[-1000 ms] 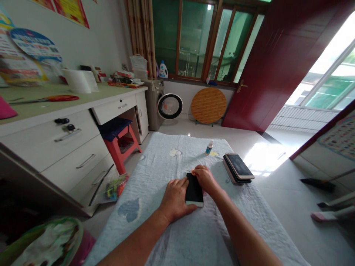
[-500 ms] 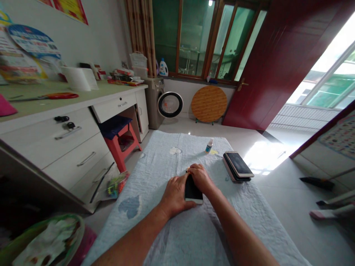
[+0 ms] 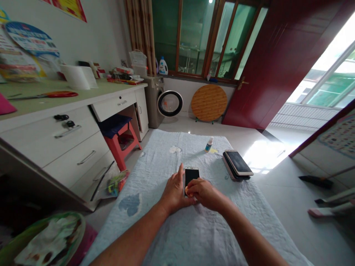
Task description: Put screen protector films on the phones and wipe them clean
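A white phone (image 3: 192, 173) with a dark screen lies face up on the pale blue cloth (image 3: 163, 162). My left hand (image 3: 174, 190) grips its left side and lower edge, with the index finger pointing up along the side. The fingers of my right hand (image 3: 203, 190) are pinched on a small orange item (image 3: 187, 190) against the lower part of the screen. Most of that item is hidden under the fingers. A small spray bottle (image 3: 209, 145) stands beyond the phone, and a stack of phones (image 3: 237, 164) lies to the right.
At the left are a white desk (image 3: 74, 127) with scissors (image 3: 55, 95) and a paper roll (image 3: 79, 77), a red stool (image 3: 122, 142) and a waste bin (image 3: 80, 236). Behind stand a washing machine (image 3: 152, 99) with its door open and a round wooden board (image 3: 209, 103).
My right hand has moved from the phone's top edge down to the lower part of its screen, with the orange item. My left index finger now points up along the side.
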Motion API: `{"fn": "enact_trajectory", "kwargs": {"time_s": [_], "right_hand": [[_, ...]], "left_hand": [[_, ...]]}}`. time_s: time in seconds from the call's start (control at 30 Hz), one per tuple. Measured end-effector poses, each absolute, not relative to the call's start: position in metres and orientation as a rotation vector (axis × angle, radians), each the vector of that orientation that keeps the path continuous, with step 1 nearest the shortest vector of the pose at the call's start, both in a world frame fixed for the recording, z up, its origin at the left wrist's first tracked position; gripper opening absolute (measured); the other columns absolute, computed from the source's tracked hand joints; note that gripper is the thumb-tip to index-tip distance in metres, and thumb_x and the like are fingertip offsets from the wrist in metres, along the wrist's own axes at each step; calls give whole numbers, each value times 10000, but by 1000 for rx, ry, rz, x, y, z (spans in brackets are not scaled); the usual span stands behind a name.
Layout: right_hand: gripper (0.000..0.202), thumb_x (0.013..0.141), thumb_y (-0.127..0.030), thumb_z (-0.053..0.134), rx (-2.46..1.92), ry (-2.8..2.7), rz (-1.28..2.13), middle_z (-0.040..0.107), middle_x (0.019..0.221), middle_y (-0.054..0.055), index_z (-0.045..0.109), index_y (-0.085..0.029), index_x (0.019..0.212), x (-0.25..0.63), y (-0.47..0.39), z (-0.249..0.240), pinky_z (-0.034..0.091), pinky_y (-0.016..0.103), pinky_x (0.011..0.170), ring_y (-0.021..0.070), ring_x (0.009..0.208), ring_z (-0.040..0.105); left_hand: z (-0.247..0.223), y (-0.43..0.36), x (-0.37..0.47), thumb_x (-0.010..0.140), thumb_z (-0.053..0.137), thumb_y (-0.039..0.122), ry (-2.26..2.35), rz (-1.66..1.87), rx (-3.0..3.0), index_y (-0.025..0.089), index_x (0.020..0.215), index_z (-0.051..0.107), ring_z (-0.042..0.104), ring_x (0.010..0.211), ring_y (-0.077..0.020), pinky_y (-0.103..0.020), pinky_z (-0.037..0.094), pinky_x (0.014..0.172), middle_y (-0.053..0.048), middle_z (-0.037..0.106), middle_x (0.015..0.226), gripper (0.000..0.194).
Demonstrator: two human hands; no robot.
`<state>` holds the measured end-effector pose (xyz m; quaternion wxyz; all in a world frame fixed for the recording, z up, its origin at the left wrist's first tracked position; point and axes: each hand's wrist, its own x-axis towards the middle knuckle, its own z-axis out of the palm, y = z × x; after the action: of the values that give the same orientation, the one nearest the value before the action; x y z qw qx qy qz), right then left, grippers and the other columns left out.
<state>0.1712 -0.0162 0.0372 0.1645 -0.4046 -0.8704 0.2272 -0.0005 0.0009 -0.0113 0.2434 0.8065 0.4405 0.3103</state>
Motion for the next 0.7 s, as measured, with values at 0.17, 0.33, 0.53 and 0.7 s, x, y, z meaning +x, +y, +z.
{"fn": "enact_trajectory", "kwargs": {"time_s": [0.17, 0.33, 0.53, 0.7], "right_hand": [[247, 776, -36, 549, -1211, -2483, 651, 679, 933, 30, 732, -197, 819, 174, -19, 41, 421, 232, 780, 136, 849, 603], [296, 784, -4, 475, -1258, -2423, 499, 665, 894, 46, 716, -175, 793, 174, 21, 32, 423, 241, 793, 143, 845, 589], [270, 805, -15, 465, -1467, -2307, 304, 681, 885, 70, 700, -147, 784, 171, 62, 24, 410, 271, 845, 163, 865, 597], [267, 834, -32, 460, -1374, -2327, 291, 682, 919, 56, 696, -156, 816, 163, 54, 19, 394, 266, 859, 147, 877, 593]], "left_hand": [[-11, 1, 0, 513, 853, 395, 1204, 840, 2207, 231, 1485, -170, 511, 1189, -343, -522, 405, 996, -151, 517, 1327, 1420], [-6, 0, -2, 554, 835, 385, 1203, 786, 2208, 241, 1492, -151, 512, 1173, -337, -509, 406, 995, -132, 535, 1299, 1368], [-6, 0, -3, 524, 848, 436, 1201, 815, 2191, 240, 1504, -100, 521, 1148, -352, -536, 404, 975, -147, 518, 1306, 1377], [-12, 3, -4, 511, 866, 446, 1154, 852, 2187, 246, 1500, -126, 509, 1165, -349, -530, 396, 986, -151, 505, 1328, 1415]]}}
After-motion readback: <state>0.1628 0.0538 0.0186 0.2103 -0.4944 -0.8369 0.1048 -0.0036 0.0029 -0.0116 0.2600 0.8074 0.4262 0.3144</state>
